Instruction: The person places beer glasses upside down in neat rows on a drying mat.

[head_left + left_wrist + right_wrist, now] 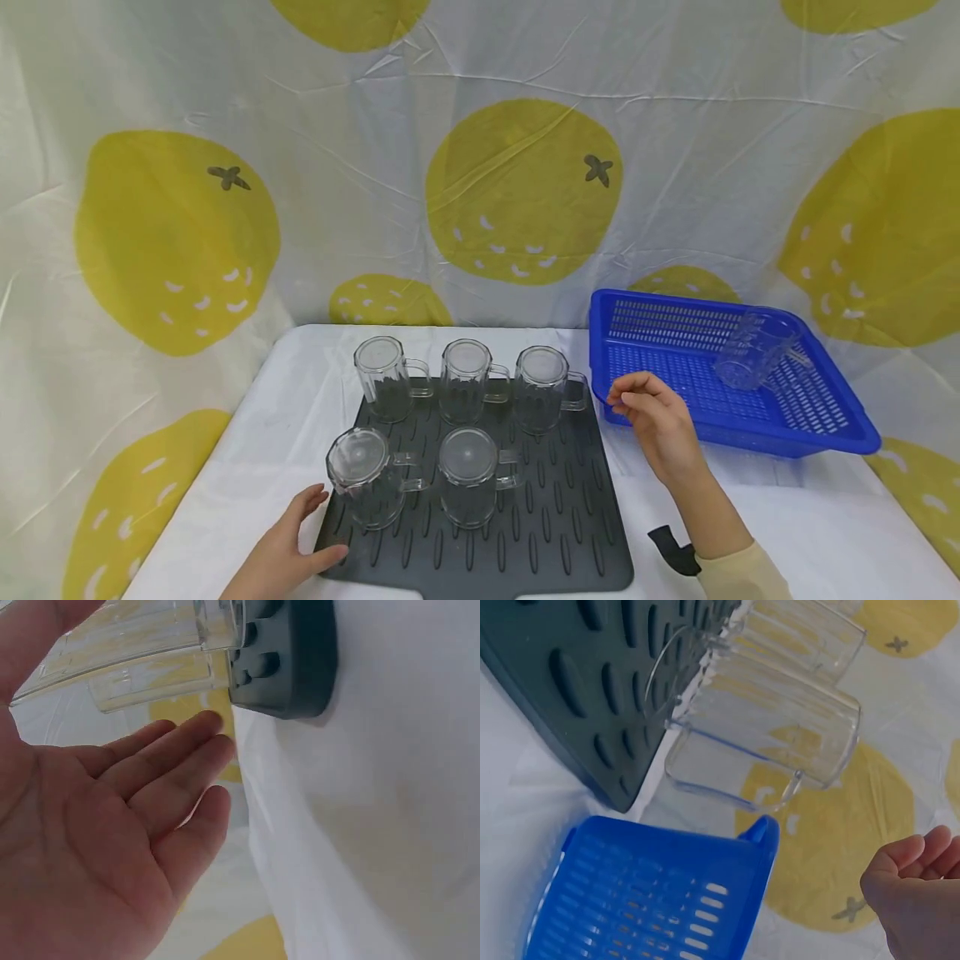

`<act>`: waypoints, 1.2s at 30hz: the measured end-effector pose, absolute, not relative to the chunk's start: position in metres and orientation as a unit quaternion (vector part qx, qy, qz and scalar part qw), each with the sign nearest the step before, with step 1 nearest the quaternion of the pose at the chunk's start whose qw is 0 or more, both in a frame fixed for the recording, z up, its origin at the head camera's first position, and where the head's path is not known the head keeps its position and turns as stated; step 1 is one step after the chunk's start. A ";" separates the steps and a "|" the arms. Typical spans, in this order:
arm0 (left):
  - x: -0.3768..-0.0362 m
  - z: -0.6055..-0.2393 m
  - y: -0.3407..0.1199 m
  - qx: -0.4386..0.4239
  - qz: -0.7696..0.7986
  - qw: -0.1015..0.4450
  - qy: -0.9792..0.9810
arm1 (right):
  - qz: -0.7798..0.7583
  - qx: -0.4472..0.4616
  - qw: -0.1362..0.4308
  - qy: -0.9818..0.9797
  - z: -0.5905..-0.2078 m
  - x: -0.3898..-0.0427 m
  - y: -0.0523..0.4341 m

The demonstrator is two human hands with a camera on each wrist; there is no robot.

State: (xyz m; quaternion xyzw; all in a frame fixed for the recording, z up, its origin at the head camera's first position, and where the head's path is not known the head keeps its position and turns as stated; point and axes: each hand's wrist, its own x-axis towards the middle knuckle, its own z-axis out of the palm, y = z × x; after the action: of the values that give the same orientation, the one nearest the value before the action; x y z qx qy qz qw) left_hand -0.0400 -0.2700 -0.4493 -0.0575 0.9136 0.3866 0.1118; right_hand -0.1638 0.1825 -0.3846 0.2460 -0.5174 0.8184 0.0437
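The frame edge cuts off the left hand point(281, 554) at its wrist.

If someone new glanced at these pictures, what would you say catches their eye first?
Probably the five clear glass mugs standing upside down in two rows on the dark ribbed mat at the table's middle. To its right a bright blue basket holds one more mug lying on its side. The left hand rests open at the mat's corner; the right hand hovers by the basket.
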 end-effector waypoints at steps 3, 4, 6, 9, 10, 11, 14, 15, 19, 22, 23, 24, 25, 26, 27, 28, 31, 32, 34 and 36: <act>-0.041 -0.457 -0.268 -0.044 0.391 0.133 0.910 | 0.823 0.255 0.048 -0.506 -0.382 -0.165 0.186; -0.042 -0.460 -0.267 -0.041 0.391 0.140 0.909 | 0.824 0.257 0.049 -0.503 -0.382 -0.166 0.188; -0.042 -0.464 -0.265 -0.033 0.392 0.154 0.906 | 0.823 0.259 0.052 -0.502 -0.380 -0.167 0.190; -0.041 -0.467 -0.264 -0.016 0.397 0.160 0.904 | 0.823 0.258 0.059 -0.502 -0.376 -0.169 0.193; -0.041 -0.467 -0.264 -0.009 0.403 0.162 0.901 | 0.824 0.258 0.061 -0.501 -0.375 -0.170 0.194; -0.041 -0.468 -0.264 -0.001 0.407 0.162 0.899 | 0.824 0.257 0.063 -0.501 -0.374 -0.170 0.195; -0.040 -0.468 -0.264 0.019 0.412 0.163 0.896 | 0.825 0.257 0.067 -0.498 -0.369 -0.172 0.198; -0.040 -0.469 -0.264 0.026 0.414 0.162 0.895 | 0.826 0.258 0.069 -0.497 -0.368 -0.173 0.199; -0.040 -0.472 -0.264 0.036 0.406 0.161 0.899 | 0.828 0.257 0.075 -0.493 -0.363 -0.174 0.204; -0.041 -0.474 -0.263 0.035 0.405 0.163 0.899 | 0.828 0.257 0.079 -0.492 -0.359 -0.175 0.208; -0.041 -0.475 -0.263 0.035 0.407 0.164 0.898 | 0.828 0.258 0.080 -0.491 -0.357 -0.175 0.209; -0.042 -0.475 -0.263 0.035 0.409 0.166 0.897 | 0.827 0.258 0.081 -0.492 -0.356 -0.175 0.211; -0.042 -0.475 -0.263 0.034 0.412 0.168 0.895 | 0.826 0.258 0.083 -0.494 -0.354 -0.175 0.212; -0.043 -0.475 -0.263 0.033 0.415 0.170 0.893 | 0.824 0.258 0.085 -0.497 -0.353 -0.175 0.214; -0.043 -0.475 -0.262 0.031 0.419 0.172 0.891 | 0.822 0.258 0.087 -0.500 -0.351 -0.175 0.216; -0.043 -0.476 -0.262 0.032 0.418 0.170 0.892 | 0.821 0.256 0.090 -0.503 -0.349 -0.176 0.218; -0.044 -0.478 -0.259 0.038 0.401 0.163 0.901 | 0.813 0.248 0.104 -0.516 -0.343 -0.178 0.224; -0.045 -0.479 -0.258 0.039 0.393 0.157 0.905 | 0.811 0.245 0.110 -0.520 -0.341 -0.179 0.227; -0.046 -0.480 -0.255 0.042 0.368 0.148 0.917 | 0.807 0.238 0.121 -0.526 -0.336 -0.182 0.232; -0.047 -0.480 -0.254 0.042 0.350 0.142 0.925 | 0.804 0.231 0.128 -0.533 -0.332 -0.183 0.239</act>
State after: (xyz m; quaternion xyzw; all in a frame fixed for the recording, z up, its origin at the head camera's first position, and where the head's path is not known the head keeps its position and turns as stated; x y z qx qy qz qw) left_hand -0.0471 -0.2541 -0.4801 0.0418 0.9249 0.3503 0.1420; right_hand -0.1832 0.2391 -0.3316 0.2308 -0.5328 0.8040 0.1283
